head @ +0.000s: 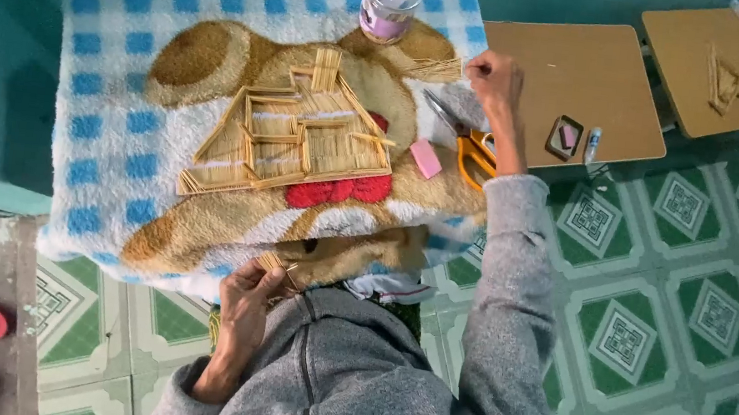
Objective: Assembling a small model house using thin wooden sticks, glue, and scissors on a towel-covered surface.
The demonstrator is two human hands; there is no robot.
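On the blanket, right hand pinches sticks lying crosswise.

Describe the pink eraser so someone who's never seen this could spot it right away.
Start at the fluffy blue-checked blanket with the brown bear picture. On it lies a flat stick house; just right of the house, beside the orange scissors, is the eraser. It is the only small, plain pink block on the blanket, lying tilted and touching no hand.
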